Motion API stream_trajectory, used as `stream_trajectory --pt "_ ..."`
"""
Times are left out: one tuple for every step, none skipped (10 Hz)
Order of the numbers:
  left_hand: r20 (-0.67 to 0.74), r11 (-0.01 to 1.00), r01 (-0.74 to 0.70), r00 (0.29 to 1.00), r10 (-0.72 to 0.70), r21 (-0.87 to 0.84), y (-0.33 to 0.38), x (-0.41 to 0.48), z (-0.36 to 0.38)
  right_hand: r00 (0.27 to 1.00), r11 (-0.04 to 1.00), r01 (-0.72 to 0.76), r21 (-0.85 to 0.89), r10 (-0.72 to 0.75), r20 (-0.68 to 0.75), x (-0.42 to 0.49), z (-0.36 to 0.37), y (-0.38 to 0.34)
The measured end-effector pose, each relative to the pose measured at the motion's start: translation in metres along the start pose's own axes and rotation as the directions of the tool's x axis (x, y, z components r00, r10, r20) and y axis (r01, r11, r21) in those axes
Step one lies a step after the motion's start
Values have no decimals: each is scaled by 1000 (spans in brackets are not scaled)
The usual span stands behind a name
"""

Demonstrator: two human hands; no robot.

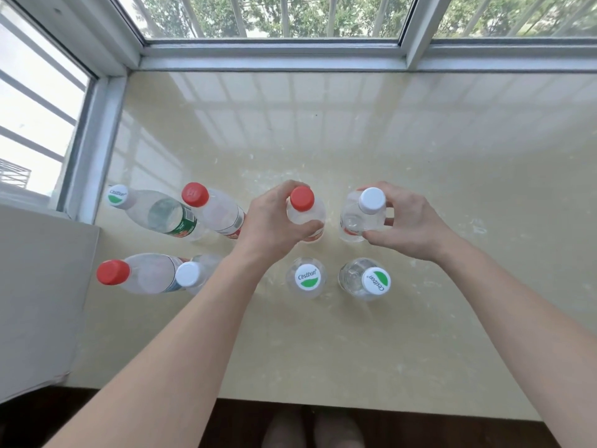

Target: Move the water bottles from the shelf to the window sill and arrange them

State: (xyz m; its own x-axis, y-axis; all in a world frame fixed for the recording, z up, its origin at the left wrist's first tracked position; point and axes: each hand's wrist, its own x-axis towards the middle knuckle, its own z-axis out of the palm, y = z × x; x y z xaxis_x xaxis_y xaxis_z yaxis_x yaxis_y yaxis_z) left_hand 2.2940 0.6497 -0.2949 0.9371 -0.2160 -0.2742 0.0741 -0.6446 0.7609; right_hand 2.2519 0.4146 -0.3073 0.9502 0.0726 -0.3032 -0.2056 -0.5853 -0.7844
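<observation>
**Bottles in two rows on the window sill, two of them gripped**

Head view, looking steeply down. The window sill (323,140) is a pale, glossy slab bounded at the back and left by the window frame (274,56). Eight clear water bottles stand on it in two rows of four.

- **Back row, left to right:** back logo-cap bottle (155,211), back red-cap bottle (216,210), left-held bottle (305,210) with a red cap, and right-held bottle (363,215) with a white cap.
- **Front row, left to right:** front red-cap bottle (142,274), front white-cap bottle (193,274) partly hidden by the left forearm, front-centre logo bottle (307,279), and front-right logo bottle (365,281).

The left hand (271,224) wraps its fingers and thumb round the shoulder of the left-held bottle, just below the cap. The right hand (413,221) grips the right-held bottle the same way, with the thumb on the near side and the fingers on the far side. The two held bottles are just beside each other, with a narrow gap between them. Their bases probably rest on the sill, though the steep angle hides the contact.

At the lower edge is a dark floor with what look like blurred shoes (313,428).
</observation>
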Motion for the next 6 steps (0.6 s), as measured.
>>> stream_trajectory --pt "7 1000 -2 1000 2 3 -1 0 -1 1000 1000 10 6 -10 4 -1 3 -1" --pt "9 1000 -6 1000 6 6 0 -1 -2 1000 1000 19 16 -19 -8 -1 6 -2" --pt "9 1000 -11 1000 11 4 -1 -1 -2 1000 999 23 30 -23 -22 -2 8 -1" --pt "12 1000 -8 1000 8 7 1 -2 -1 999 999 23 38 -21 -32 -3 9 -1" --pt "10 1000 -18 1000 18 17 4 -2 0 999 998 15 60 -14 -29 -3 10 2" --pt "-11 996 -55 998 55 69 10 -2 -5 1000 999 -3 49 4 -15 -6 8 2"
